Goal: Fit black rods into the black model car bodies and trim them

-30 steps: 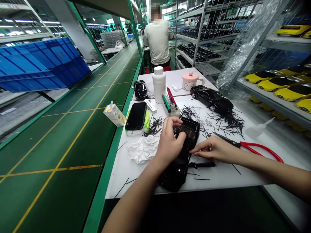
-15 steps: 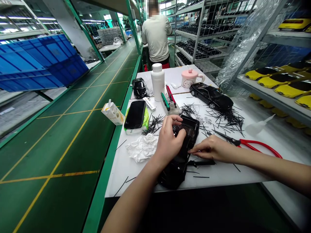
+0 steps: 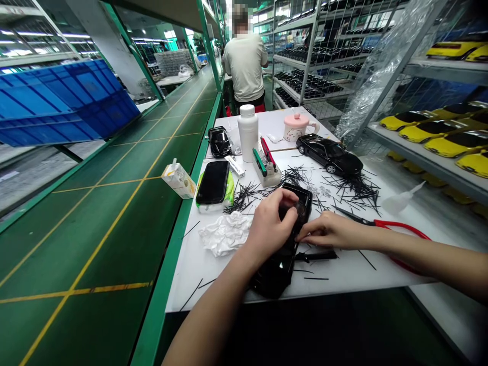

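Observation:
A black toy car body (image 3: 276,274) lies lengthwise near the table's front edge. Over its upper part is my left hand (image 3: 272,218), fingers curled and thumb bent toward them, gripping the body; the fingertips are partly hidden. At the body's right side my right hand (image 3: 326,231) is closed in a pinch, its fingertips against the edge. Whatever is between those fingertips is too small to make out. Just below the right hand lies a black tool (image 3: 316,256), partly covered. Red-handled scissors (image 3: 368,222) rest beyond the right forearm, which covers part of their handles.
Black strips (image 3: 353,188) are scattered about. Farther back stand a black model car (image 3: 331,155), white bottle (image 3: 248,134), pink-lidded mug (image 3: 296,129) and pen holder (image 3: 270,178). Crumpled tissue (image 3: 223,234), a phone (image 3: 212,182) and a drink carton (image 3: 178,180) sit left, beside a green conveyor (image 3: 114,218).
My left fingers have curled in closer to the thumb over the car body. The right hand keeps its pinch at the edge. The view has shifted slightly.

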The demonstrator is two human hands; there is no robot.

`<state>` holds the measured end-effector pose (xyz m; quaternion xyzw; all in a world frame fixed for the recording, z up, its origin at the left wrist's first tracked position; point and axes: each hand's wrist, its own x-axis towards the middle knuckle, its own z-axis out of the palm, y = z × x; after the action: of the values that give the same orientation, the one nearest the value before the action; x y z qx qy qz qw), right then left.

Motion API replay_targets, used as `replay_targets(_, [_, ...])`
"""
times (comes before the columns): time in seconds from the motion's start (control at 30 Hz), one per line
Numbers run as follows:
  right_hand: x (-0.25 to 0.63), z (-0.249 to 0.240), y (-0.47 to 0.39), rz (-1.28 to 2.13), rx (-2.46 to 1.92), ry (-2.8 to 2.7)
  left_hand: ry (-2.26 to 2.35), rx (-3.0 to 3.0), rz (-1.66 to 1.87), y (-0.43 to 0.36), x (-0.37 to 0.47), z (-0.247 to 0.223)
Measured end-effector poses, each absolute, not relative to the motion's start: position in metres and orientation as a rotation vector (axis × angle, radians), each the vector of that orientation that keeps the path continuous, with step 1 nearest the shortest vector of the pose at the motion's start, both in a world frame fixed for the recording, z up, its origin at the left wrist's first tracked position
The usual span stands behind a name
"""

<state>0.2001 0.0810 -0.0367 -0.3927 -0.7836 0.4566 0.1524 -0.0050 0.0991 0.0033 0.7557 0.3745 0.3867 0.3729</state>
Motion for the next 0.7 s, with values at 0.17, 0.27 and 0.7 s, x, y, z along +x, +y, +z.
replay_targets(0.17, [0.210,-0.027,0.084,1.782,-1.176,-2.007,0.805,2.145,0.746,0.097,-0.006,0.005])
replay_targets(0.27, [0.220,-0.022,0.086,1.908,-1.174,-1.848,0.723,2.250,0.641,0.096,-0.008,0.005])
replay_targets(0.7, [0.225,-0.031,0.081,1.979,-1.117,-1.378,0.669,2.074,0.658,0.095,-0.010,0.009])
